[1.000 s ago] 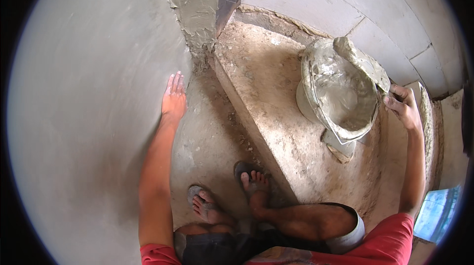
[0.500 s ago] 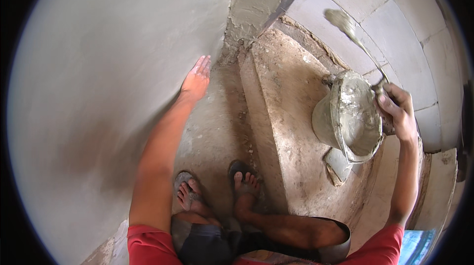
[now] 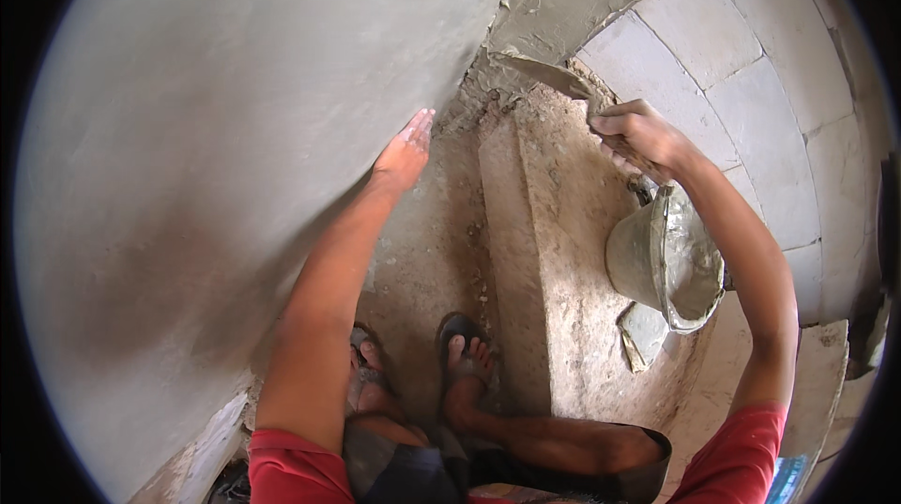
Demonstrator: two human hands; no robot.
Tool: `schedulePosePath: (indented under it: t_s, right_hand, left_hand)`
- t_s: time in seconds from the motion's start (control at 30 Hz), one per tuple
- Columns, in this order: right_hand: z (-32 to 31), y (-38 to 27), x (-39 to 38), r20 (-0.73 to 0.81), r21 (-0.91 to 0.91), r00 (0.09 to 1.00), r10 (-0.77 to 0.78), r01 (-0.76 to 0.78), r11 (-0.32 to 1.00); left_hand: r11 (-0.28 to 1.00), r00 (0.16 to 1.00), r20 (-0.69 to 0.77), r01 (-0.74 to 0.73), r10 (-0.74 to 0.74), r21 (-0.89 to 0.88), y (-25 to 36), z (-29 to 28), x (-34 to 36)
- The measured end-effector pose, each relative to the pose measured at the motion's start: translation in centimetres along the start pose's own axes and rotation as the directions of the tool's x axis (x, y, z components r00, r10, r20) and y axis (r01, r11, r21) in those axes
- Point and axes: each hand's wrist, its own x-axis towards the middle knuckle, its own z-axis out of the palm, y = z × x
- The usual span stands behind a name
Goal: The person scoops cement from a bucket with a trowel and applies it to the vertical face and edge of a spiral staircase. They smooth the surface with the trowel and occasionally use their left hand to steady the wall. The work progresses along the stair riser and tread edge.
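gripping a trowel [image 3: 549, 76] — right hand [image 3: 646, 138]

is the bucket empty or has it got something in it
Not empty: the bucket has glossy grey mix showing inside; how deep it goes, I cannot tell.

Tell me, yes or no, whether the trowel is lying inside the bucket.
No, the right hand grips the trowel, its blade out in the open and apart from the bucket.
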Motion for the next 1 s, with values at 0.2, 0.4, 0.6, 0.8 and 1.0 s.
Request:
schedulePosePath:
  t_s: [0.2, 0.4, 0.6, 0.8, 1.0]
  right_hand:
    - [1.6, -2.2, 5.2, 0.051, 0.012, 0.996, 0.075, -0.076, 0.997]
    - [0.3, -2.9, 2.2, 0.012, 0.114, 1.000, 0.023, -0.024, 0.993]
    - [3.3, -3.5, -2.2, -0.124, -0.140, 0.991, -0.043, 0.025, 0.990]
    - [7.9, -5.2, 0.8, -0.005, -0.720, 0.997, -0.071, 0.046, 0.693]
    - [8.4, -6.3, 5.0, -0.069, -0.764, 0.990, -0.121, 0.025, 0.645]
  left_hand:
    - [0.999, 0.999, -0.032, -0.004, 0.005, 0.040, -0.1, 0.0, -0.2]
    - [0.996, 1.000, -0.012, -0.005, 0.006, 0.085, -0.3, -0.4, -0.8]
    - [1.000, 1.000, 0.014, 0.012, -0.013, 0.025, -0.2, -0.8, -0.2]
    - [1.000, 1.000, 0.014, 0.006, -0.006, 0.016, 0.1, -0.3, 0.1]
    - [0.999, 1.000, 0.022, -0.001, 0.000, 0.048, -0.1, -0.5, -0.2]
